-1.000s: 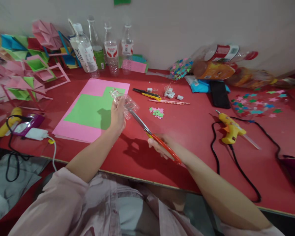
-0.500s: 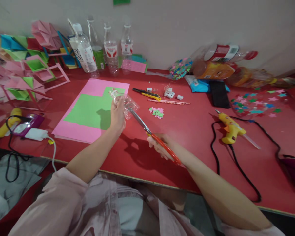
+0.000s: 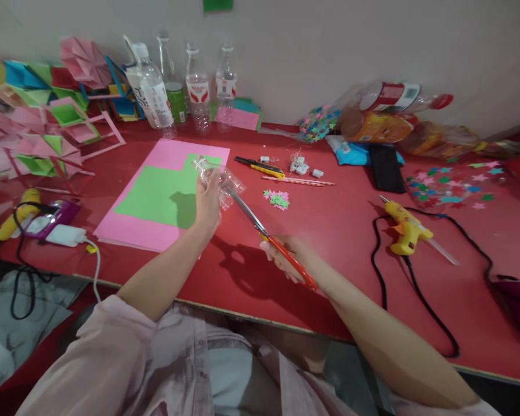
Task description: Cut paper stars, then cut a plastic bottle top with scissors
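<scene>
My left hand grips a cut piece of clear plastic bottle, its neck pointing up and left. Red-handled scissors are in my right hand, their blades reaching up-left to the edge of the plastic. Whether the blade tips are inside or beside the plastic is hard to make out. Beneath my left hand lie a green sheet and a pink sheet. Small pink and green paper stars lie right of the bottle piece.
Beyond sit a yellow box cutter, a striped straw and small white pieces. At right are a yellow glue gun with a looping cord and a black phone. Clear bottles and paper models line the back left.
The view has shifted very slightly. Both hands, the bottle piece and the scissors keep nearly the same positions.
</scene>
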A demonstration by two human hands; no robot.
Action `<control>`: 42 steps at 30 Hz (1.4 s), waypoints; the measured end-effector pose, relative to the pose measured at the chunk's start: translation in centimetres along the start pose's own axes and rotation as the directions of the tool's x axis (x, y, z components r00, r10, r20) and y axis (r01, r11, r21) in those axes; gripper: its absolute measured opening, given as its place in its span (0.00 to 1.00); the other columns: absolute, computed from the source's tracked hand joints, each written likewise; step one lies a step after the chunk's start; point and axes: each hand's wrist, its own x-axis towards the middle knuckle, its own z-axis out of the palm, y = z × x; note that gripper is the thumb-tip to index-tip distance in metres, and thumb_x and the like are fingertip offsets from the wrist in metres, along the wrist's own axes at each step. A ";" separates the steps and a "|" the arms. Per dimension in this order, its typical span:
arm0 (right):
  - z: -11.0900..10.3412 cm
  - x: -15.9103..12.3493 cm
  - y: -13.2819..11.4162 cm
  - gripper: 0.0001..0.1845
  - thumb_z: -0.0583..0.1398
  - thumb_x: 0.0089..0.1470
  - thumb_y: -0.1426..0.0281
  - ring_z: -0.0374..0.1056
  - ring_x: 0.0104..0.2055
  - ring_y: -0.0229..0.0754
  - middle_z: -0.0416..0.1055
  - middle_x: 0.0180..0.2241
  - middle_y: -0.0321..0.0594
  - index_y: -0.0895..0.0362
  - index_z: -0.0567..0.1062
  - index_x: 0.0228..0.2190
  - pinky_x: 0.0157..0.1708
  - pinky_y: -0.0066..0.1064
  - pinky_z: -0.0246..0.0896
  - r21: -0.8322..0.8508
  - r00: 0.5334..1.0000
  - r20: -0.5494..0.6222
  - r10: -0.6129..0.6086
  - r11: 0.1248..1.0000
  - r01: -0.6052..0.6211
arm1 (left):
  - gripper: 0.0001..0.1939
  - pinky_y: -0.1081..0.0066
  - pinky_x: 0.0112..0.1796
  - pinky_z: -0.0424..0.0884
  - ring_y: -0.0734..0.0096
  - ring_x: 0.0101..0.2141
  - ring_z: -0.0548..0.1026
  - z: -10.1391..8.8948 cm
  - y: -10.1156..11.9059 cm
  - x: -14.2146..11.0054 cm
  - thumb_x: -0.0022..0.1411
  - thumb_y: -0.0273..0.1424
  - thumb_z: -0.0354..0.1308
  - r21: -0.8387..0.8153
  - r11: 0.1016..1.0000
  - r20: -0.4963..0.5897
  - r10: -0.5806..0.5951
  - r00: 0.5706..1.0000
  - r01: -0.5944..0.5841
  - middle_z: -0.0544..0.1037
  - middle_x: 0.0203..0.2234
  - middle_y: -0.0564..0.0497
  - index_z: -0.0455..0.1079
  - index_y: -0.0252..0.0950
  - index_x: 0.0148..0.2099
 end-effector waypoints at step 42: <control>0.3 -0.2 0.9 0.30 0.55 0.50 0.40 0.52 0.07 0.31 0.53 0.08 0.23 0.55 0.66 0.23 0.12 0.26 0.54 -0.128 0.955 0.072 -0.288 0.947 0.295 | 0.15 0.73 0.39 0.70 0.77 0.30 0.68 -0.3 -0.8 -0.1 0.54 0.42 0.66 0.078 0.978 0.189 0.176 0.966 -0.193 0.68 0.29 0.55 0.66 0.40 0.36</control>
